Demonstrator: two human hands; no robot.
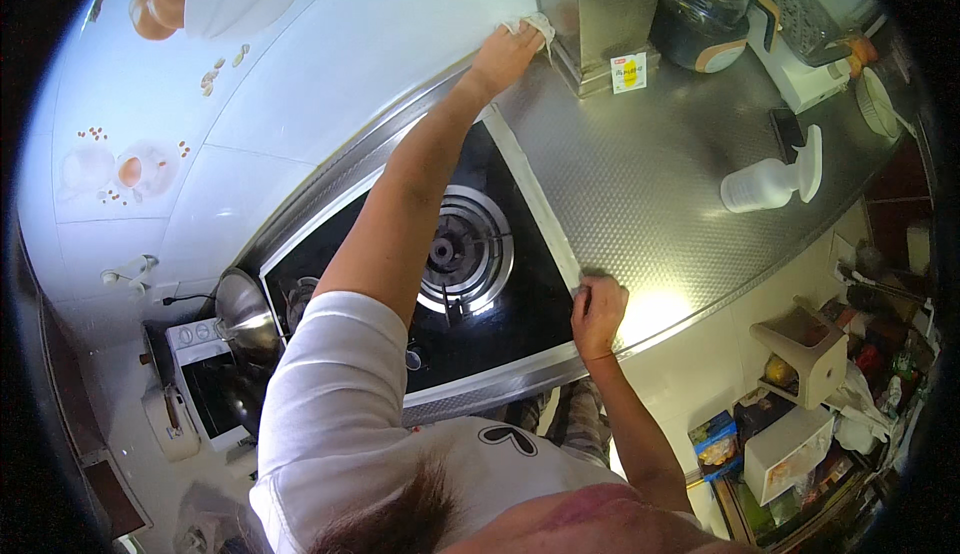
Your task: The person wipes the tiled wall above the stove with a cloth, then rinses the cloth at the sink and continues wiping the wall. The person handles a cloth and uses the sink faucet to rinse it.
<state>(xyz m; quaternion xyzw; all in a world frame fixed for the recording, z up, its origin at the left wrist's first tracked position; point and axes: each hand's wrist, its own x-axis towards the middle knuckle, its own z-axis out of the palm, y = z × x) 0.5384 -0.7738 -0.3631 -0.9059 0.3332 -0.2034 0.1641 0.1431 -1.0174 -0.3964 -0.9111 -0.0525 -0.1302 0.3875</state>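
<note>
My left hand (517,48) is pressed on a crumpled white cloth (541,27) at the back corner, where the tiled wall meets a metal-clad pillar (611,10). The left arm stretches over the black gas hob (517,310) and partly hides it. A round burner (444,250) shows beside that forearm. My right hand (600,314) rests with curled fingers at the hob's front right corner, touching its pale edging (536,201); nothing shows in its fingers. On the textured metal countertop (637,179), a white spray bottle (757,185) lies on its side, to the right.
A small printed packet (628,74) leans on the pillar. Behind are a glass kettle (705,14), a white appliance (802,74), a dark phone-like object (786,134) and a pale bowl (876,104). A metal wok lid (244,306) stands left. Boxes and a beige bin (806,351) sit lower right.
</note>
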